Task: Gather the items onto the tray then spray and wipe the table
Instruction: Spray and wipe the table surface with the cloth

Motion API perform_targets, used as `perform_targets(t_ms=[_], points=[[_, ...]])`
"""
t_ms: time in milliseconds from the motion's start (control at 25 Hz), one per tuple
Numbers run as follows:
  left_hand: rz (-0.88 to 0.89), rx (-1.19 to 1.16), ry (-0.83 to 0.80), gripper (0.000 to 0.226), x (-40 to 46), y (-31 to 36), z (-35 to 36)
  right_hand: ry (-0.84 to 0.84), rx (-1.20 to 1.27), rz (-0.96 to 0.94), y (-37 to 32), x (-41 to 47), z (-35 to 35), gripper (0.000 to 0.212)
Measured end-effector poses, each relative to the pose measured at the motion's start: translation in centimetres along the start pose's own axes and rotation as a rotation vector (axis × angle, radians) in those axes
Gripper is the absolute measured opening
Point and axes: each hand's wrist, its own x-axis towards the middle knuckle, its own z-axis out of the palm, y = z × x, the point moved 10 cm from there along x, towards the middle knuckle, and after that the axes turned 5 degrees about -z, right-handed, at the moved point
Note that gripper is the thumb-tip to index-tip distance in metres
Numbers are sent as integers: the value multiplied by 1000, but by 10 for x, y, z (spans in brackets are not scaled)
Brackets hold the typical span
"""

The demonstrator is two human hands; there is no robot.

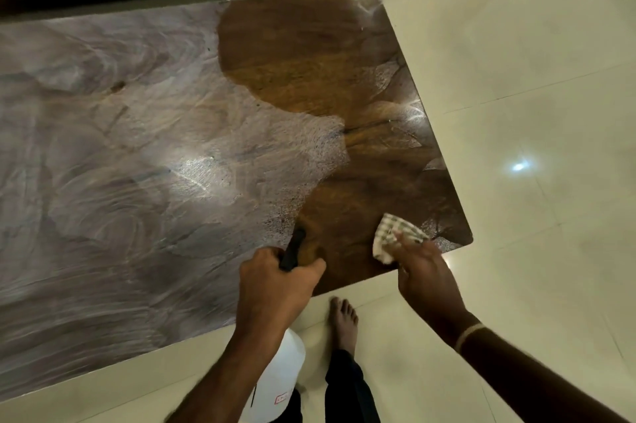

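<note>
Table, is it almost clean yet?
Partly. No loose items show on the wooden table, so gathering looks done, though no tray is in view. Most of the top is filmed with streaky, hazy spray. The left hand grips the spray bottle; the right hand presses a checked cloth at the near right corner, where the dark brown patch looks wiped. The big hazy part is left.
</note>
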Motion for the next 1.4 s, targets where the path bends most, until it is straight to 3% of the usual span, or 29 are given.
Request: perform_targets(t_ms=[80,200,280,360,440,520,560,680,760,840,1000,1080,1160,1240,1320,1400], points=[[11,8,1,25,3,6,-2,1,15,-79,-3,2,-20,46],[75,-10,66,22,12,21,-14,135,82,288,51,73,-45,45],[127,13,104,24,20,33,-17,167,160,425,47,130,-41,45],[122,13,131,28,26,41,-22,133,195,332,-6,151,-18,43],[58,-26,160,29,30,45,-32,27,115,0,-76,131,-1,40],[48,-29,184,29,32,48,-41,-85,73,-256,-100,95,5,43],[72,-25,185,28,35,50,-44,-81,79,-264,-86,95,-4,45],[109,-28,171,24,41,52,-44,17,96,107,-7,164,-23,45],[78,-38,186,29,46,49,-43,85,57,232,-7,214,-30,43],[32,-78,211,31,49,47,-46,55,84,151,-56,224,-19,43],[-46,-114,204,30,61,40,-55,-179,77,-297,-116,140,1,47],[-45,-116,192,31,68,36,-59,-130,91,-221,-79,146,-15,48],[-41,-119,206,33,70,32,-63,-26,86,46,-35,190,-24,45],[-58,-145,223,35,71,26,-65,75,47,170,-44,232,-27,43],[-55,-168,243,31,68,23,-69,43,97,90,-99,236,-15,41],[-37,-161,234,30,66,27,-74,-89,114,-161,-153,188,7,39]])
